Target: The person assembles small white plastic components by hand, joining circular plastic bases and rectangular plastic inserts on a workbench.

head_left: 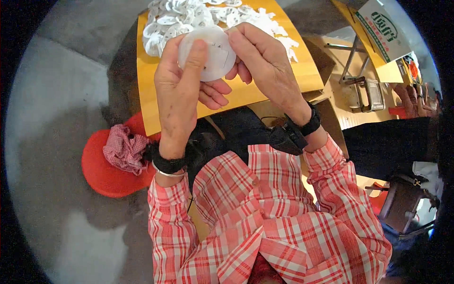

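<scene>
A thin white round disc (218, 59) with small marks on its face is held up in front of me, above the near part of a yellow tabletop (288, 81). My left hand (176, 94) is closed on its left side, the thumb lying across the face and the fingers behind. At the upper right edge, my right hand (268, 64) pinches the disc between thumb and fingers. Beyond both hands, a heap of white round pieces (198, 18) is spread over the table, with smaller white bits at its right side.
To the left stands a red stool (99, 165) with a red checked cloth (125, 147) on it. On the right are another yellow table (347, 21), a white box with green print (384, 31), a metal-framed stool (371, 97) and another person's hand (410, 99).
</scene>
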### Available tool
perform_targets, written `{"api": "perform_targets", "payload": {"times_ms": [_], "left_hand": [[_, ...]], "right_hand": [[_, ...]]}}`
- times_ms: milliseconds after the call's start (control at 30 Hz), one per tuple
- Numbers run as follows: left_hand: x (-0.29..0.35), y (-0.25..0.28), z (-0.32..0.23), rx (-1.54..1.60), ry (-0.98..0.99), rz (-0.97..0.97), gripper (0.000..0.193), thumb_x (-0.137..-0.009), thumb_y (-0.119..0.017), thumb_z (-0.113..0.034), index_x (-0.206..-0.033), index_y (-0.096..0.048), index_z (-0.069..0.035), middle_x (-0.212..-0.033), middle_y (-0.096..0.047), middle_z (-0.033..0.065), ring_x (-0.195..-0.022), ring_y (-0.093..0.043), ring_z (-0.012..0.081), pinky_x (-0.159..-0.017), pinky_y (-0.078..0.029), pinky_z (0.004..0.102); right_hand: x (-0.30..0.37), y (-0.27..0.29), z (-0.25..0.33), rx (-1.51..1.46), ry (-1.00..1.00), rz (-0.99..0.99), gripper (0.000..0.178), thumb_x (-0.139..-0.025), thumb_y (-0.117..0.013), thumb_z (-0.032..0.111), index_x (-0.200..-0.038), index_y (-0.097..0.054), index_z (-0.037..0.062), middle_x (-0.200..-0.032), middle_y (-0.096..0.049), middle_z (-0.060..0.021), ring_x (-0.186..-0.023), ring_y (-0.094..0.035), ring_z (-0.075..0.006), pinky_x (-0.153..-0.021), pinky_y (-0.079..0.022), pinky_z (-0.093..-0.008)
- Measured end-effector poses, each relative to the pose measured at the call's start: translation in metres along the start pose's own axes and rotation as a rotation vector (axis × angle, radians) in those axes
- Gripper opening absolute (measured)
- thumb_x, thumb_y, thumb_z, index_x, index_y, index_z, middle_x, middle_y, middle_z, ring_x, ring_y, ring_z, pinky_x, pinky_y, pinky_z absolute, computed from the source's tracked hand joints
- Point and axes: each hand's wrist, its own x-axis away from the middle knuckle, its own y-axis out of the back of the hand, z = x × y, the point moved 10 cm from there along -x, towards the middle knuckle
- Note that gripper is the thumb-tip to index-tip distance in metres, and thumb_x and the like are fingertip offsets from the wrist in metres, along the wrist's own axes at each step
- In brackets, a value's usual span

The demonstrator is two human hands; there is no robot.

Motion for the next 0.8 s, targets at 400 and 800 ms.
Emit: {"api": "perform_targets", "payload": {"times_ms": [400, 800], "left_hand": [[-0.006, 0.004, 0.043, -0.143, 0.024, -0.121, 0.03, -0.088, -0.055, -0.028, -0.105, -0.049, -0.004, -0.063, -0.059, 0.0089, -0.041, -0.055, 0.0122, -0.03, -0.04, 0.0201], [0.001, 0.008, 0.088, -0.071, 0.16, -0.052, 0.042, -0.094, -0.038, -0.04, -0.113, -0.042, -0.003, -0.067, -0.06, 0.0131, -0.04, -0.055, 0.0146, -0.03, -0.042, 0.0206]], "right_hand": [[0.019, 0.004, -0.051, 0.003, 0.026, -0.101, 0.013, -0.09, -0.05, 0.013, -0.091, -0.052, 0.0002, -0.062, -0.055, -0.009, -0.053, -0.056, -0.0145, -0.048, -0.044, -0.0283], [0.029, 0.004, -0.092, 0.014, -0.105, -0.068, 0.02, -0.09, -0.051, 0.017, -0.096, -0.053, -0.0017, -0.06, -0.056, -0.0107, -0.055, -0.059, -0.0163, -0.05, -0.045, -0.0288]]}}
